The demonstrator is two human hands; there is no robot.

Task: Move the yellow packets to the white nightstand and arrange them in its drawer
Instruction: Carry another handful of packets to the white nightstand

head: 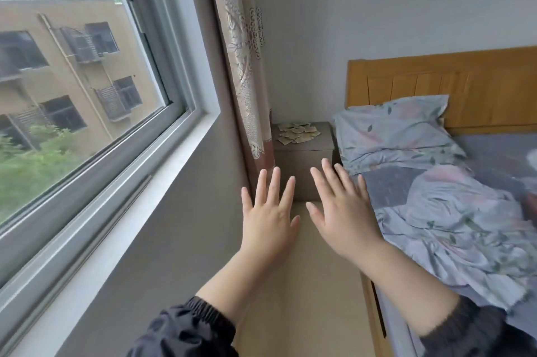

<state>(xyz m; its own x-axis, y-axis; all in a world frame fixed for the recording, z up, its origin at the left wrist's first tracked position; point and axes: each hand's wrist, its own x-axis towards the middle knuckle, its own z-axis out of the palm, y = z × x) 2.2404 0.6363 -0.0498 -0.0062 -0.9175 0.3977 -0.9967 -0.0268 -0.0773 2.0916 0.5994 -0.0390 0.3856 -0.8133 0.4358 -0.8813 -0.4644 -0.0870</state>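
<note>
Several pale yellow packets (297, 132) lie in a loose heap on top of a grey-brown box-shaped stand (302, 165) in the corner between the curtain and the bed. My left hand (268, 213) and my right hand (341, 211) are both stretched out in front of me, palms down, fingers straight and spread, holding nothing. They hover side by side in the air, nearer to me than the stand and apart from the packets. No white nightstand or drawer is in view.
A window with a wide grey sill (122, 211) runs along the left. A patterned curtain (244, 72) hangs beside the stand. The bed (453, 211) with a floral pillow (398, 130), rumpled quilt and wooden headboard (453, 89) fills the right. A narrow strip of floor (299, 298) leads to the stand.
</note>
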